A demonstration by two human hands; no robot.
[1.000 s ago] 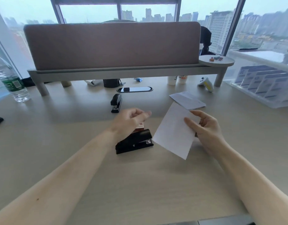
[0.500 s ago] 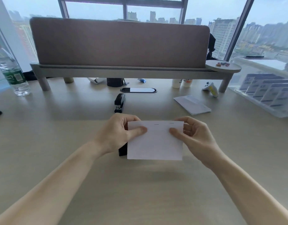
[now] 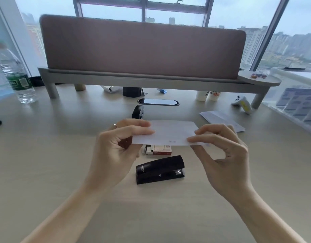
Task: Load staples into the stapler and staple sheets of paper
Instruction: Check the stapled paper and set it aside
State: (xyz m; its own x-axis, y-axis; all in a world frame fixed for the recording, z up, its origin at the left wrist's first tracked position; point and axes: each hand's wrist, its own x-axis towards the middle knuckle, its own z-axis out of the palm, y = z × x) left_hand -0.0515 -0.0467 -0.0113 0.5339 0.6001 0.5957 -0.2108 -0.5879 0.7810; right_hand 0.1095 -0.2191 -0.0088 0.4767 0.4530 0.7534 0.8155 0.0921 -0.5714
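I hold white sheets of paper [image 3: 170, 133] level above the desk, tilted almost edge-on to me. My left hand [image 3: 116, 148] pinches their left end and my right hand [image 3: 221, 153] pinches their right end. A small staple mark shows near the front edge. Below the paper lies a black stapler [image 3: 160, 170], closed, on the desk. Just behind it sits a red and white box of staples [image 3: 159, 149], open at its left end. Neither hand touches the stapler or the box.
A second black stapler [image 3: 138, 111] lies further back. More paper [image 3: 221, 120] rests at the right. A water bottle [image 3: 16, 76] stands far left. A raised shelf with a partition [image 3: 142, 48] spans the back; a game controller [image 3: 242, 104] and cups [image 3: 208, 95] sit under it.
My left hand came off the stapler and took the paper's left end. Both hands then lifted the paper and tipped it flat, uncovering the stapler and staple box.
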